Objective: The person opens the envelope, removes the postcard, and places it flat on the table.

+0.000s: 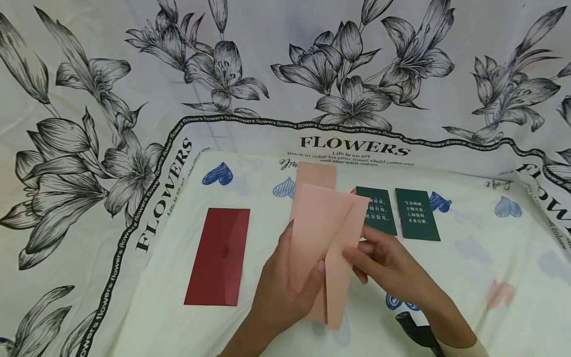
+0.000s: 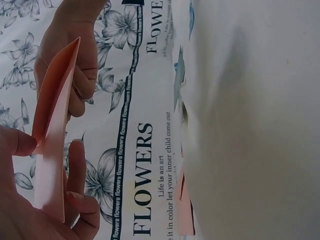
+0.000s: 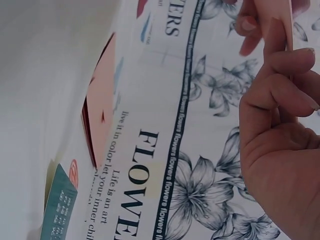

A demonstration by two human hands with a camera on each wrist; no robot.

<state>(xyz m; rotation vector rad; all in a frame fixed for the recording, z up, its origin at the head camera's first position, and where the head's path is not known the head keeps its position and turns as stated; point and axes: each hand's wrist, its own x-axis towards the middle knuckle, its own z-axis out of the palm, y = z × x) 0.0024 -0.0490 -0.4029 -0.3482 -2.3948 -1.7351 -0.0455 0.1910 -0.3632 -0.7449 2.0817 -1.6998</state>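
Pink envelope [image 1: 323, 218] is gripped by the left hand [image 1: 285, 292] over the worktop [image 1: 446, 267], its 3 o'clock edge pinched by the right hand [image 1: 390, 263]. Another pink piece [image 1: 316, 173] at 12 is partly hidden behind it, a green card [image 1: 379, 213] at 2 partly covered; some black object [image 1: 417, 332] at 4 gets cut off.

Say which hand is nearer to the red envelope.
Left. The left hand, holding a pink envelope, is right of the red envelope without touching it; the right hand is farther right, at that pink envelope's right edge.
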